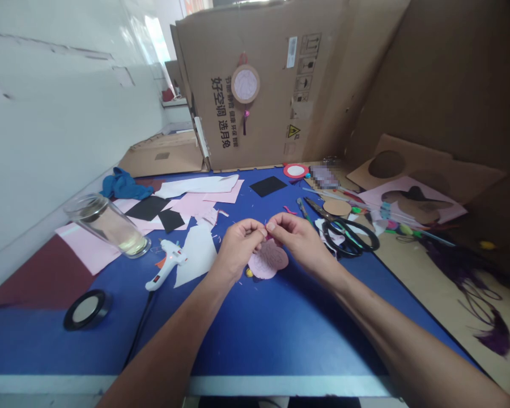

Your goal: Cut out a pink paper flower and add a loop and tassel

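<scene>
My left hand (pixel 237 247) and my right hand (pixel 298 238) meet above the blue table cover (pixel 255 334). Both are pinched together at the top edge of a pink cut-out paper piece (pixel 268 260) with drawn lines, which hangs down between them. The fingertips of the two hands touch at about the same spot. A small yellow bead (pixel 249 272) lies just under the left hand. Whether a thread or string runs between the fingers is too small to tell.
White glue gun (pixel 166 263) with a black cord lies left of my hands, beside a glass jar (pixel 109 224) and a black tape roll (pixel 86 309). Black scissors (pixel 348 232) lie to the right. Paper scraps, cardboard boxes (pixel 255 85), purple tassels (pixel 488 317) surround.
</scene>
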Demonstrator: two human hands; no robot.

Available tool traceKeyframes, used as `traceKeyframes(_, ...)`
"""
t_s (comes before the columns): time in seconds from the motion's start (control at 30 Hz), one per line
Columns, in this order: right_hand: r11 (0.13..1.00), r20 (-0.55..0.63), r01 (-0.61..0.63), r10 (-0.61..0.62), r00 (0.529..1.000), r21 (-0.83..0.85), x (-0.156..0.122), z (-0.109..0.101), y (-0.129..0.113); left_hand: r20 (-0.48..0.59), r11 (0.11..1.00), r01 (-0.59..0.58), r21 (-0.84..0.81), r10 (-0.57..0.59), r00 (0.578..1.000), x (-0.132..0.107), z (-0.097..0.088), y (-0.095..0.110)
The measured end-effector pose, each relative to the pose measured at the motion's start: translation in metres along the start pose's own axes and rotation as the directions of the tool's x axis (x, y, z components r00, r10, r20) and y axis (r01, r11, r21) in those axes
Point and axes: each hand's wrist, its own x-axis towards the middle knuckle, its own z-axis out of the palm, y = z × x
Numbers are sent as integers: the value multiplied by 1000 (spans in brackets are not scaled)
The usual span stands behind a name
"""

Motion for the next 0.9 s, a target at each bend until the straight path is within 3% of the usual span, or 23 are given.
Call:
traceKeyframes(0.3,999,-94,-31,35,995,37,0,1,-4,20,1000,1,26,-1,1000,0,0,0)
traceKeyframes(0.9,994,-72,-46,53,996,95,0,4,-3,-7,995,-63,71,64,998,1,-1,-4)
